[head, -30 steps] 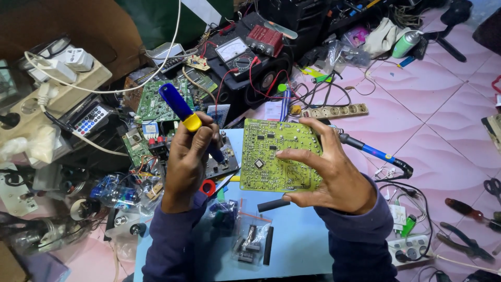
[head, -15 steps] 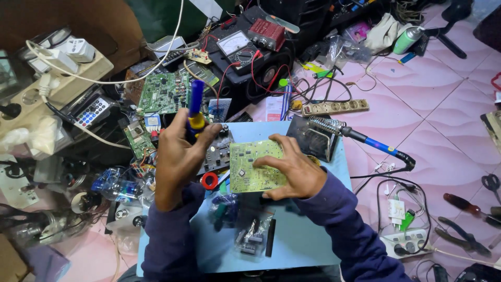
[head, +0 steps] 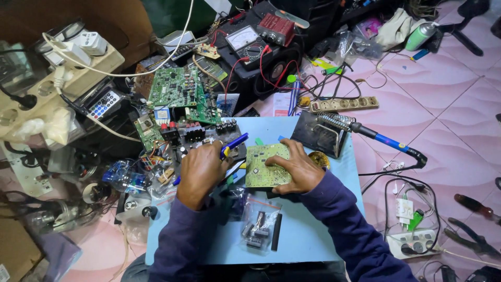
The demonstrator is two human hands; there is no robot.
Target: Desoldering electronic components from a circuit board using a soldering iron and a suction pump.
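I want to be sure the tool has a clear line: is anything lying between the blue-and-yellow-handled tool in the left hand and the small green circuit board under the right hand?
Nothing visible does. The left hand holds the blue-and-yellow-handled tool just left of the small green circuit board, which the right hand presses on the light blue table.

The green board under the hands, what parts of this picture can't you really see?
- Green board, head view: its right part is covered by the right hand.
- Blue and yellow tool: the left hand hides its handle and how the grip closes.
- Tiny parts on the board: too small to tell apart.
- Clear bag on the blue table: the dark pieces inside are blurred.
- The person's arms: cut off by the bottom edge.
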